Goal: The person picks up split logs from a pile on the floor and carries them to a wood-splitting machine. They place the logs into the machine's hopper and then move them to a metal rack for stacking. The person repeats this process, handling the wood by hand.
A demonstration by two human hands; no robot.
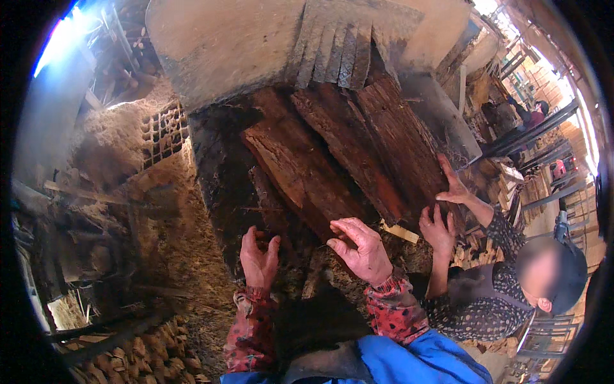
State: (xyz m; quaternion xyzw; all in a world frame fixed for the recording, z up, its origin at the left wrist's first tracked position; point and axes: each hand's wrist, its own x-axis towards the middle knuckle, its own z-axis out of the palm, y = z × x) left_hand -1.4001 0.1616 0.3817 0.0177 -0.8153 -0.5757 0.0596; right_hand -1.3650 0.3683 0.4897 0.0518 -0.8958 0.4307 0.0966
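Several bark-covered wood slabs lie side by side on a dark metal bed point(214, 150). Their far ends are at a row of hanging strip flaps point(329, 54) on a large tan housing. My right hand point(363, 249) is at the near end of the left wide slab point(300, 173), fingers slightly bent and apart; whether it touches the wood I cannot tell. My left hand point(260, 259) is beside a narrow slab piece point(268, 201), thumb apart from curled fingers, nothing visible in it. Between the outer slabs is a middle slab point(352, 150). A co-worker's hands are at the right slab point(409, 141).
The co-worker point(480, 297), in a dark patterned top and cap, stands close at my right. Sawdust point(169, 237) covers the floor at left, near a metal grid point(165, 133). Split wood pieces point(137, 358) are heaped at lower left. A pale wood strip point(401, 232) sticks out below the slabs.
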